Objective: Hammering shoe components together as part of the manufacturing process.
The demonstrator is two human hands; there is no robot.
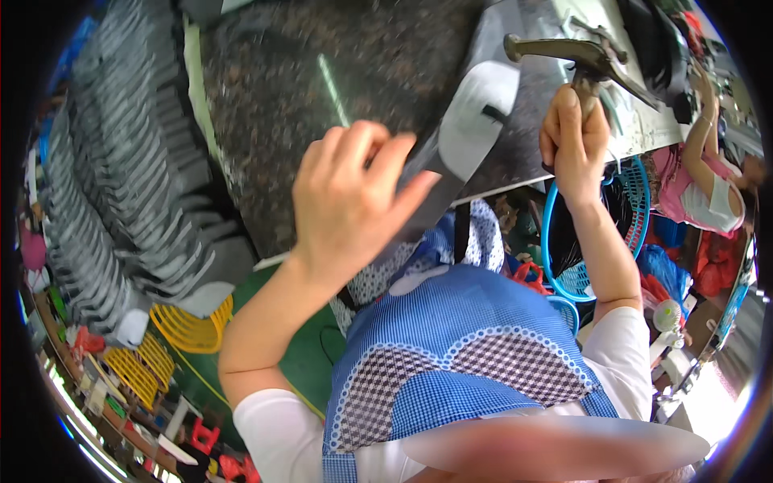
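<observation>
My right hand [576,145] is closed around the handle of a hammer [576,55], with its metal head raised over the right part of the dark speckled tabletop [386,48]. My left hand [342,197] hovers over the near edge of that tabletop, its fingers loosely bent and the thumb apart; I see nothing in it. Just right of the left fingers lies a long dark grey strip [435,161] of flat material. On it is a light grey rounded piece [475,133] with a small black mark.
Long stacks of grey layered pieces [137,161] stand at the left beside yellow baskets [193,322]. A blue basket [550,233] holding dark material is below the right forearm. Metal tools [600,36] and a shiny black object [656,48] lie far right. Another person [700,181] works at the right.
</observation>
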